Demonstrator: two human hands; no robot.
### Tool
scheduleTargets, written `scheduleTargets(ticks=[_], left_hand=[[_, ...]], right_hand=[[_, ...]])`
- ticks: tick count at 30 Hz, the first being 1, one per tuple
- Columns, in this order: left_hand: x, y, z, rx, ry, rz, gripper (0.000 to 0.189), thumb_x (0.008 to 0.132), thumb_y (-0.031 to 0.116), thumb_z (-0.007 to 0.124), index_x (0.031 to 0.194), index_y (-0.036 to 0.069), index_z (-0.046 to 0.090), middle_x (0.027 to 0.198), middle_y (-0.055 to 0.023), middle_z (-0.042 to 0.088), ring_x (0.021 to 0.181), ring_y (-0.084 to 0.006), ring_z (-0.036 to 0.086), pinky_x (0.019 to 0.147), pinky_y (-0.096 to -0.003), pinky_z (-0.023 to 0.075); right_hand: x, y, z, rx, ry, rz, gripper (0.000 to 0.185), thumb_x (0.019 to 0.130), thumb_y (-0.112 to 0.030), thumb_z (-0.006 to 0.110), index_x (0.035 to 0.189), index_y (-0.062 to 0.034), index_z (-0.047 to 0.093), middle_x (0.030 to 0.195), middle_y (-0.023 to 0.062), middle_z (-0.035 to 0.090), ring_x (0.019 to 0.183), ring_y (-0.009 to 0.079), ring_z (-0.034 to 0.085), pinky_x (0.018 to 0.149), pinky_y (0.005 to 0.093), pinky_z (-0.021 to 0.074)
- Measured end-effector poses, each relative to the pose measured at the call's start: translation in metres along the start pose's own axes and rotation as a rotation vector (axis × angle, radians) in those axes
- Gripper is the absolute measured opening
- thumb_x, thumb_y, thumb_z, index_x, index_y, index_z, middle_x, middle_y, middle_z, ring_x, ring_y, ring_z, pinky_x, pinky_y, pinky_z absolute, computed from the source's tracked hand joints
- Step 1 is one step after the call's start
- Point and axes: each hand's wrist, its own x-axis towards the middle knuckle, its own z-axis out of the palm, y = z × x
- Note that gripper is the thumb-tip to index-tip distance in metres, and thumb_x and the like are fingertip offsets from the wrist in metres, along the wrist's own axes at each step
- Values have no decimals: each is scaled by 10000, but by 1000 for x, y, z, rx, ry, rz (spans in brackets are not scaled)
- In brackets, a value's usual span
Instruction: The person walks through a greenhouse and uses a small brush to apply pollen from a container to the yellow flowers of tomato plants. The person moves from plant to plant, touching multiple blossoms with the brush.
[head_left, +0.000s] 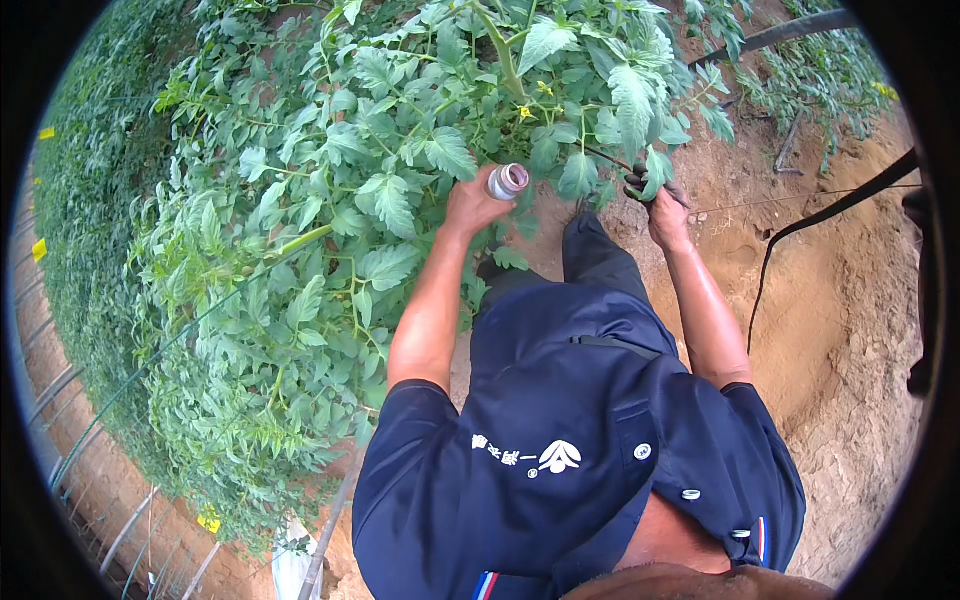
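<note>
My left hand (474, 202) grips a small open-topped bottle (508, 182) with a reddish inside, its mouth tilted up. Tomato leaves hang close around that hand. In my right hand (666, 206) is a thin dark stick (606, 157), pointing left into the foliage, where its tip is hidden. The fingers of this hand look dark, gloved or stained; I cannot tell which. A leaf partly covers them. Yellow tomato flowers (525, 112) show on the tomato plant (506, 56) just above and between my hands.
Dense tomato rows (225, 360) fill the left, with a green twine (180, 335) running across them. A black hose (832, 199) curves over the sandy soil (795, 300) at right. Yellow cards (40, 250) hang at far left. A metal pole (330, 532) stands near the bottom.
</note>
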Motion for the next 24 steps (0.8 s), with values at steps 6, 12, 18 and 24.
scheduleTargets(ticks=[6,12,18,24], left_hand=[[1,-9,15,-1,87,85,662,616,247,896,1236,169,675,1195,-141,704,1193,-307,639,989,-422,521],[6,-15,17,-150,57,54,652,608,243,911,1210,139,684,1175,-118,708,1126,-300,666,945,-414,523],[0,-14,13,-138,56,60,715,594,188,918,1262,129,668,1484,-249,483,1391,-362,479,1086,-404,460],[-1,-22,20,-62,108,84,747,596,172,913,1293,115,650,1580,-328,294,1427,-363,427,1096,-411,458]], right_hand=[[48,25,39,-513,-104,-234,319,992,-228,668,1193,19,653,1062,147,731,909,200,723,846,351,584],[73,43,62,-418,-128,27,290,973,-256,690,1054,21,710,949,76,727,814,121,652,741,279,525],[86,72,63,-196,-263,130,273,957,-253,686,1124,-46,624,1025,40,655,931,99,593,758,307,480],[109,113,43,-435,-291,-124,200,983,-275,629,1016,-87,570,959,15,583,911,131,568,758,286,485]])
